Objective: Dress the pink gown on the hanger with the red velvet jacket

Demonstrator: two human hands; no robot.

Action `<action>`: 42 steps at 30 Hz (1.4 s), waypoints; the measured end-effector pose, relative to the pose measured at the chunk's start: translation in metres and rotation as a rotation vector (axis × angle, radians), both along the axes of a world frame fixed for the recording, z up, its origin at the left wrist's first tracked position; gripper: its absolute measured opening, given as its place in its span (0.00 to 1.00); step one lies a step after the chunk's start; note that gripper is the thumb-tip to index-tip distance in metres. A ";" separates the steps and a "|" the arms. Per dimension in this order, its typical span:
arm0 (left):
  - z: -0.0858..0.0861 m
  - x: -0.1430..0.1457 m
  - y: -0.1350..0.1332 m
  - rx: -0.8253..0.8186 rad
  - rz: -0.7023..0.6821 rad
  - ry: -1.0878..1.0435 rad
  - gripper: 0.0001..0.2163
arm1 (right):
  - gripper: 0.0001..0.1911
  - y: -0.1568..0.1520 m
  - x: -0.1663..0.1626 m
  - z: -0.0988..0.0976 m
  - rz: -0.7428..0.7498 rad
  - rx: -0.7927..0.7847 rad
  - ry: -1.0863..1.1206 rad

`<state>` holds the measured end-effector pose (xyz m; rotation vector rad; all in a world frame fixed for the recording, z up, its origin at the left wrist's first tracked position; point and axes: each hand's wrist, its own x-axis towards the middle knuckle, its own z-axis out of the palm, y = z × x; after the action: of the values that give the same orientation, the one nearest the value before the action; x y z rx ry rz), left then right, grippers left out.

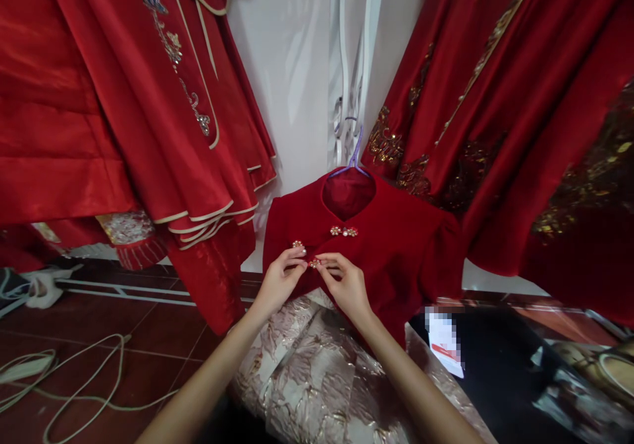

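Observation:
A dark red short-sleeved dress (386, 259) with a patterned, shiny pale pink-beige skirt (341, 378) hangs in front of me on a purple hanger (354, 156). Below its neckline, a gold-and-pearl beaded fastener (344, 231) joins the front. My left hand (283, 277) is closed in a pinch on the dress's front edge, just under a second beaded ornament (298, 244). Close beside it, my right hand (347, 284) pinches a small beaded button (314, 264). The fingertips partly cover this button and the cloth edge between both hands.
Red embroidered garments (163, 100) hang at the left, and more with gold trim (475, 100) at the right. White metal bars (351, 54) rise behind the hanger. A pale cable (119, 378) loops over the tiled floor. At right lies a white paper (443, 341) on a black surface.

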<state>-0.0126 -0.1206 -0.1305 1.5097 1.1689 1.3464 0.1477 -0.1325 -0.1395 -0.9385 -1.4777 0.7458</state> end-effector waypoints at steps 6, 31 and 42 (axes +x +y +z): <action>0.001 -0.004 0.002 0.028 0.013 -0.042 0.16 | 0.08 0.014 -0.009 0.004 -0.078 0.027 -0.029; 0.032 -0.013 0.019 0.116 0.008 0.370 0.08 | 0.08 0.026 -0.022 0.012 -0.123 0.088 -0.175; 0.030 -0.084 0.003 -0.016 -0.134 0.473 0.12 | 0.10 -0.018 0.059 -0.033 -0.035 -0.184 -0.270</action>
<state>-0.0963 -0.1181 -0.1001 1.9211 1.3275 0.9111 0.2066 -0.1503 -0.1724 -1.2405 -1.6407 0.7616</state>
